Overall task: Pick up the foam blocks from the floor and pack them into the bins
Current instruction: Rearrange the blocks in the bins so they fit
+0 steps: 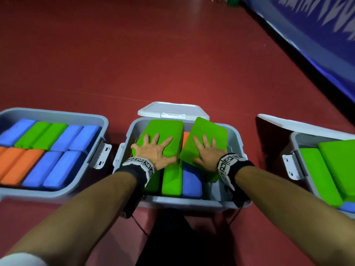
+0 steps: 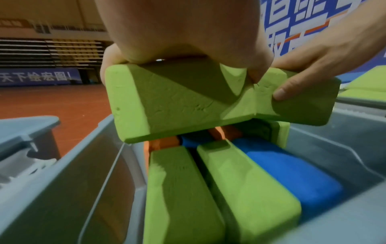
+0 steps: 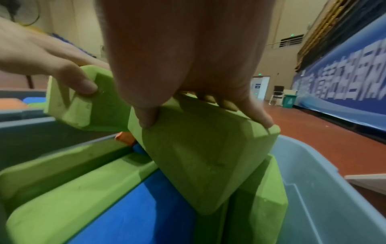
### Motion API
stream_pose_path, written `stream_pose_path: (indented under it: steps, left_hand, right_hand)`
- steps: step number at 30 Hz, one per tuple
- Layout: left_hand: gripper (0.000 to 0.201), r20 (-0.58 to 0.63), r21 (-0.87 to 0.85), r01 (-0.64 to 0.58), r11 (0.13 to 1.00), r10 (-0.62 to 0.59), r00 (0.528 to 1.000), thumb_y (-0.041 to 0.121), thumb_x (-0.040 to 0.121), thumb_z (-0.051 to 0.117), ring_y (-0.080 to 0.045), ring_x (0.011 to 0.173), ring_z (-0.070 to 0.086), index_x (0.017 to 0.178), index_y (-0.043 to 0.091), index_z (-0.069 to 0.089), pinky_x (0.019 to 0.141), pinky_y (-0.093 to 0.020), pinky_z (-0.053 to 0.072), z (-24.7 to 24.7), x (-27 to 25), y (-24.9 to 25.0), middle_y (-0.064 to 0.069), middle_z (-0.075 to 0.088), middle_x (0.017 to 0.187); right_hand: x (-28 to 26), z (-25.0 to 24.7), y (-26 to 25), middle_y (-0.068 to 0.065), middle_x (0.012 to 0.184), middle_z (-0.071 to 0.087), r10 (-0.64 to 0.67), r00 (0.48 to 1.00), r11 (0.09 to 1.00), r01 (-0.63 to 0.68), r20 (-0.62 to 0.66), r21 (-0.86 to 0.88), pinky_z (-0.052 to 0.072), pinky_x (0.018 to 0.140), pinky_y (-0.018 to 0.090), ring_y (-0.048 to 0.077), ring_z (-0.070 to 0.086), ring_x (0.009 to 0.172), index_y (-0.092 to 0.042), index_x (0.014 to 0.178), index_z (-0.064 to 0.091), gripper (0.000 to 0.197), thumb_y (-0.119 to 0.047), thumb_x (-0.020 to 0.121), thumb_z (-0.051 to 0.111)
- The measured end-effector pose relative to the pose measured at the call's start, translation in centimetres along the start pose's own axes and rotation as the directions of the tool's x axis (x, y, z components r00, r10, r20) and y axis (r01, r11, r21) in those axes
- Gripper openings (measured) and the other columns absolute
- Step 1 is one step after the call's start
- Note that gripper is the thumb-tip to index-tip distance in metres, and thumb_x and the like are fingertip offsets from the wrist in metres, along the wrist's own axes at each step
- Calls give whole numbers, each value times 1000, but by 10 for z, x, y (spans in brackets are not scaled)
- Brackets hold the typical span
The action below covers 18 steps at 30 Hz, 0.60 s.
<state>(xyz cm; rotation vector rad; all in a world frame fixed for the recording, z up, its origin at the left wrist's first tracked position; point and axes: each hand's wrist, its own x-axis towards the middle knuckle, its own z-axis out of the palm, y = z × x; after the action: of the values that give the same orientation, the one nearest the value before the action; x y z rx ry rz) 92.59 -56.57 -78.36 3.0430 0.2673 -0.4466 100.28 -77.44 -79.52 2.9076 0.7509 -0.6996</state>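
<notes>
I have each hand spread wide over a green block above the middle bin (image 1: 235, 143) at frame centre, left hand (image 1: 153, 150) gripping its block (image 1: 163, 135), right hand (image 1: 206, 152) its tilted block (image 1: 209, 135), long axes pointing up-frame, open slot lower right.
</notes>
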Motion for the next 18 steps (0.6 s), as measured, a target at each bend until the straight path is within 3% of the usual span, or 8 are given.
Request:
stream_pose_path:
  steps: [4, 6, 8, 11, 15, 18]
  left_hand:
    - [78, -46, -168, 40, 985, -48, 998, 87, 77, 32, -30, 148, 10, 145, 63, 4, 106, -67, 25, -41, -7, 7, 10, 12, 164]
    - [81, -59, -268, 18, 963, -35, 998, 90, 72, 34, -31, 147, 17, 145, 63, 10, 110, -62, 25, -61, -8, 16, 9, 19, 162]
    - [85, -73, -440, -10, 898, -25, 997, 89, 69, 36, -36, 142, 29, 147, 58, 18, 114, -50, 28, -82, -10, 29, 1, 34, 157]
    - [91, -71, -659, -34, 751, -17, 997, 90, 67, 36, -30, 139, 38, 148, 50, 27, 115, -35, 28, -110, -14, 51, 0, 42, 153]
    - [115, -72, -813, -89, 575, 54, 996, 101, 56, 30, -17, 136, 43, 149, 35, 37, 116, -32, 25, -125, -12, 76, 8, 41, 151]
    - [114, -56, -876, -88, 475, 82, 995, 91, 57, 58, -21, 118, 58, 146, 25, 31, 104, -40, 44, -120, -21, 87, 0, 55, 138]
  right_hand:
    - [-10, -23, 20, 19, 161, -8, 18, 992, 963, 16, -123, 268, 13, 119, 54, 46, 4, 146, -18, 153, -16, 86, -48, 99, 43]
    - [-20, -36, 29, 20, 161, 1, 60, 971, 909, 44, -234, 414, 18, 119, 46, 38, 14, 147, -13, 154, -11, 87, -48, 98, 45]
    - [-31, -51, 38, 19, 160, 15, 110, 948, 855, 63, -299, 515, 25, 116, 40, 31, 25, 146, -11, 155, -7, 87, -49, 98, 46]
    - [-49, -73, 54, 17, 150, 39, 178, 923, 754, 95, -342, 650, 35, 110, 40, 32, 43, 135, -13, 154, 0, 86, -54, 95, 46]
    - [-70, -89, 71, 11, 136, 56, 271, 875, 637, 149, -400, 757, 41, 105, 42, 30, 55, 124, -15, 150, 16, 77, -56, 94, 48]
    - [-72, -91, 80, 7, 128, 61, 361, 847, 552, 144, -391, 822, 47, 100, 47, 30, 60, 116, -21, 137, 34, 85, -78, 76, 50]
